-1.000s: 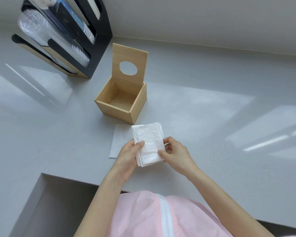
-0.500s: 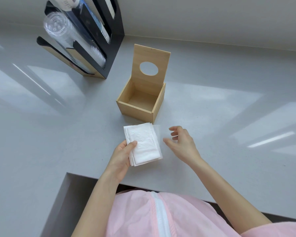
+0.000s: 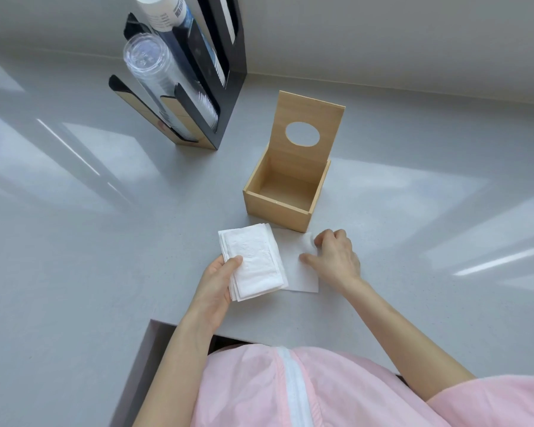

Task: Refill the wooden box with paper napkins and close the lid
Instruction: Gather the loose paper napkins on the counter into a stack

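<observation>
A small wooden box (image 3: 276, 209) stands open on the grey counter, nothing inside it. Its hinged lid (image 3: 305, 118), with an oval hole, stands upright at the back. My left hand (image 3: 215, 286) holds a stack of white paper napkins (image 3: 252, 260) just above the counter, in front and to the left of the box. My right hand (image 3: 335, 257) rests on a flat clear wrapper (image 3: 296, 272) lying on the counter beside the stack, and its fingertips pinch the wrapper's far corner.
A black cup dispenser (image 3: 198, 72) with clear and paper cups lies angled at the back left. The grey counter (image 3: 413, 241) runs wide to both sides, with a cut-out edge (image 3: 154, 328) in front of my body. A wall rises behind.
My right hand has let go of the napkin stack and come down onto the clear wrapper. The stack stays in my left hand. My view has shifted left.
</observation>
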`<state>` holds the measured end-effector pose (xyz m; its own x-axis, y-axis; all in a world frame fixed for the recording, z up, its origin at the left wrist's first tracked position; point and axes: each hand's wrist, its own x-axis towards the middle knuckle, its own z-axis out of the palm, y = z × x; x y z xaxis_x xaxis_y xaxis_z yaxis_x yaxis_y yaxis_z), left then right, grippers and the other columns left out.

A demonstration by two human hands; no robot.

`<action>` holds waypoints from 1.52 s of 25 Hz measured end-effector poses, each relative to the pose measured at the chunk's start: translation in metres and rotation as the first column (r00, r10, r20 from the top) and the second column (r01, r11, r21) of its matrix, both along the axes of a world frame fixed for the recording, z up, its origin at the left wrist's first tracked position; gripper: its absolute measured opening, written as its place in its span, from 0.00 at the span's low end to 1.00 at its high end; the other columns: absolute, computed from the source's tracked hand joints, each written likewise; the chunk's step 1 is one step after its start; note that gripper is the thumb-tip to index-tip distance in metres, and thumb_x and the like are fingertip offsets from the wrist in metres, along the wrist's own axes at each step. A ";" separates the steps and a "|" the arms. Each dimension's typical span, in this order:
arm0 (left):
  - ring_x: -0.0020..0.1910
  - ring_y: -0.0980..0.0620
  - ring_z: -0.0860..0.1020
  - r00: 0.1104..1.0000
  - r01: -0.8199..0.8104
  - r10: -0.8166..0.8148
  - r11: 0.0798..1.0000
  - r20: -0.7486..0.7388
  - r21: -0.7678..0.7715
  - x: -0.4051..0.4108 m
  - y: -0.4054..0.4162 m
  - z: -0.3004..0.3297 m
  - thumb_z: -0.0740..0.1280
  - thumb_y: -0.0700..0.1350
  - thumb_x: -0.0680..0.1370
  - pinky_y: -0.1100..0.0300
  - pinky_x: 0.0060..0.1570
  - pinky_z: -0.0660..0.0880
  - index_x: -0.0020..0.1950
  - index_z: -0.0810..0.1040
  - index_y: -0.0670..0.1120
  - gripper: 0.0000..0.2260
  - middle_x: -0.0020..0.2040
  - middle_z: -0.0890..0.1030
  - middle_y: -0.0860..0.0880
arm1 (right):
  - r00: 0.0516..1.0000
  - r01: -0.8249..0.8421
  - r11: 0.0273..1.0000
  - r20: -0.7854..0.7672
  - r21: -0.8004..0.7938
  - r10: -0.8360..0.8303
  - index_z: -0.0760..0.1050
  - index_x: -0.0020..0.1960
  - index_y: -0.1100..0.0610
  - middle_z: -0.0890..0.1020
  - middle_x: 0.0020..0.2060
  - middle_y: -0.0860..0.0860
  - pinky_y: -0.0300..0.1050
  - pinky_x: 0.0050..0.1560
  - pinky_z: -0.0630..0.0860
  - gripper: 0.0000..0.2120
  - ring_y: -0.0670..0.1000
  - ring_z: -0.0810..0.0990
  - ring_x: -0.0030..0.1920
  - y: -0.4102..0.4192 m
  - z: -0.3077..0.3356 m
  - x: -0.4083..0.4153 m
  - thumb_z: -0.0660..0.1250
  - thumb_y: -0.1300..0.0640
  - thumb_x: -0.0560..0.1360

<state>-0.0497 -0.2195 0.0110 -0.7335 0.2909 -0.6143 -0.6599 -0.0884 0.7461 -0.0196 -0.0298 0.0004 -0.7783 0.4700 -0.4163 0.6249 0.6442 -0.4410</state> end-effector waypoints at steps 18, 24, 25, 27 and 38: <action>0.36 0.57 0.83 0.993 0.120 -0.121 0.992 0.013 0.031 -0.022 0.004 -0.003 0.58 0.39 0.79 0.60 0.39 0.79 0.53 0.77 0.45 0.09 0.46 0.82 0.49 | 0.925 -0.141 0.386 -0.260 -0.912 -0.278 0.78 0.52 0.56 0.84 0.43 0.47 0.38 0.46 0.79 0.08 0.47 0.83 0.46 0.006 0.080 0.010 0.64 0.61 0.75; 0.41 0.55 0.83 0.974 0.218 -0.219 0.976 -0.060 -0.025 -0.020 0.009 0.001 0.60 0.42 0.78 0.64 0.33 0.79 0.58 0.78 0.43 0.12 0.50 0.83 0.48 | 0.920 -0.064 0.569 -0.269 -0.820 -0.285 0.77 0.50 0.56 0.82 0.41 0.48 0.41 0.47 0.76 0.06 0.47 0.80 0.43 -0.025 0.077 -0.010 0.66 0.63 0.75; 0.39 0.55 0.83 0.975 0.215 -0.216 0.976 -0.055 -0.026 -0.020 0.010 0.001 0.60 0.43 0.78 0.64 0.32 0.78 0.56 0.79 0.44 0.11 0.47 0.83 0.48 | 0.927 -0.002 0.640 -0.242 -0.769 -0.287 0.77 0.49 0.55 0.81 0.40 0.47 0.40 0.45 0.74 0.05 0.46 0.79 0.42 -0.032 0.066 -0.012 0.65 0.63 0.75; 0.39 0.53 0.82 0.978 0.204 -0.205 0.979 -0.032 -0.019 -0.020 0.010 0.000 0.59 0.42 0.78 0.60 0.35 0.77 0.52 0.79 0.46 0.09 0.45 0.83 0.49 | 0.944 0.078 0.737 -0.188 -0.671 -0.271 0.76 0.48 0.56 0.80 0.39 0.48 0.39 0.41 0.72 0.04 0.47 0.78 0.42 -0.040 0.044 -0.013 0.64 0.62 0.75; 0.48 0.52 0.80 0.985 0.166 -0.170 0.982 0.036 0.093 -0.016 0.012 -0.001 0.52 0.50 0.81 0.55 0.46 0.76 0.60 0.76 0.45 0.17 0.51 0.82 0.47 | 0.966 0.103 0.880 -0.165 -0.463 -0.200 0.76 0.52 0.59 0.78 0.43 0.49 0.36 0.36 0.69 0.08 0.50 0.75 0.44 -0.039 0.027 -0.007 0.62 0.59 0.75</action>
<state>-0.0656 -0.2080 0.0101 -0.6421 0.4630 -0.6110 -0.7031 -0.0379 0.7101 -0.0265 -0.0689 0.0276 -0.8022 0.3905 -0.4516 0.5651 0.2525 -0.7854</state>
